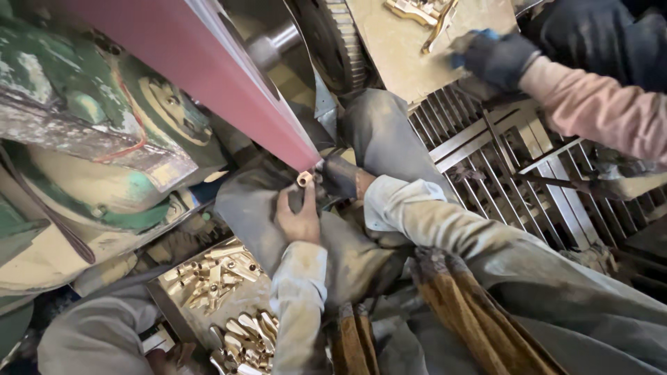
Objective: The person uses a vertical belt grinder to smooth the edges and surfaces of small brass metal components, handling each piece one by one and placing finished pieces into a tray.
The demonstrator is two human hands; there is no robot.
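At the far left a worn green-painted machine housing (90,118) is sitting caked in tan dust, and from it a long reddish sanding belt (229,76) is running diagonally down toward the middle. Below, at the near left, an open dusty metal tray (182,321) is holding a loose heap of short brass-coloured fittings (208,274), with a second cluster of rounder brass-coloured pieces (246,340) lying nearer — both piles are jumbled rather than stacked.

Moving toward the centre, the left hand (300,215) is gripping a small brass-coloured tubular fitting (304,179), fingers closed around its lower part, and is pressing its end up against the lower tip of the belt. Just to the right, the right hand (340,177), in a dark dirty glove, is curling in beside the same piece; whether its fingers are actually clamped on the fitting or only steadying it I cannot tell.

As I judge it, the risk lies in how close the bare left fingertips are sitting to the belt: a slip of the small fitting could drag skin onto the abrasive, or the belt could snatch the piece and fling it. The loose, dusty sleeves near the belt could catch too.

Farther right, a slatted metal grate (514,167) is lying on the floor, and at the far right another person's gloved hand (497,59) is reaching toward a dusty board bearing brass parts (420,14).
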